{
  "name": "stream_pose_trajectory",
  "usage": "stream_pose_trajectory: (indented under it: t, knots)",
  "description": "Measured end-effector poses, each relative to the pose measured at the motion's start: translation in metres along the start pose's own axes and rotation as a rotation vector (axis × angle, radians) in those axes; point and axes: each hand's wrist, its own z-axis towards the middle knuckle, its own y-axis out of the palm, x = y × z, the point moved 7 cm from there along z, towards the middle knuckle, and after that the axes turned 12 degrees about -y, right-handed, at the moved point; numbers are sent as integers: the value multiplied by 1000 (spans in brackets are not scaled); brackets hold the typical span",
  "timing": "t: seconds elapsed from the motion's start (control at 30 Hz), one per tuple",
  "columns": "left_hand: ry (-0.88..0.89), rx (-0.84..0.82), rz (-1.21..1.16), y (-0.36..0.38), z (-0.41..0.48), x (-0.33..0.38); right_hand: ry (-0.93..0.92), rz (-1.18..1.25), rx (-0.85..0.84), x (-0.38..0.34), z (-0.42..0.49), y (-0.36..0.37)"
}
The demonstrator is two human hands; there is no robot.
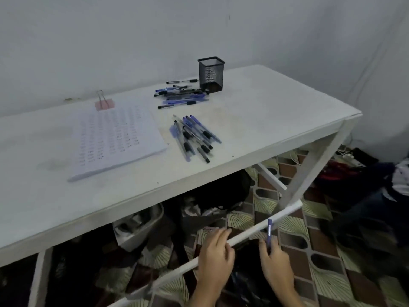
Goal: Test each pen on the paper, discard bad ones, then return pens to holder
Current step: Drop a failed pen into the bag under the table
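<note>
Table [265,120]: white, against the wall [132,41].
Binder clip [104,103]: pink, near the table's far edge.
Bag [221,191]: black, under the table.

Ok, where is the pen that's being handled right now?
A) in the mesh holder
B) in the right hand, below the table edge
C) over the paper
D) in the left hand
B: the right hand grips a blue pen down below the near edge of the table, while the left hand next to it holds no pen.
</note>
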Motion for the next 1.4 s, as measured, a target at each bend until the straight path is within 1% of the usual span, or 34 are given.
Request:
stream_pose_trajectory:
  t: [0.1, 0.2, 0.3, 0.43, 0.5, 0.57, 0.67, 0.87, 0.97, 1.13, 1.27, 1.4]
  knots:
    - [-41, -109, 20, 53, -2, -24, 101, -109, -50, 63, 19, 33]
    - [-36, -161, 35, 102, -2, -44, 140, -128, -49, 115, 39, 62]
    - [-43, -185, 46, 156, -2, -68, 168, -144, -32, 168, 58, 88]
    - [-22, -169, 95, 221, 0, -102, 246, -147, -59, 240, 82, 122]
    - [-4, -200, 104, 255, 0, -116, 277, -139, -70, 271, 93, 141]
    - [32, -222, 119, 285, 3, -127, 311, -112, -69, 297, 104, 160]
    - [93, -210, 141, 327, 7, -142, 369, -111, -77, 328, 122, 187]
    - [106, -227, 174, 381, 17, -171, 467, -160, -99, 375, 145, 222]
    - [96, -276, 187, 400, 20, -182, 465, -245, -117, 385, 151, 233]
    - [69, -366, 142, 393, 21, -171, 285, -326, 30, 363, 155, 226]
    - [88, -262, 131, 352, 33, -146, 128, -313, 176, 313, 153, 194]
    - [60, -169, 69, 285, 48, -106, -44, -265, 269, 235, 141, 150]
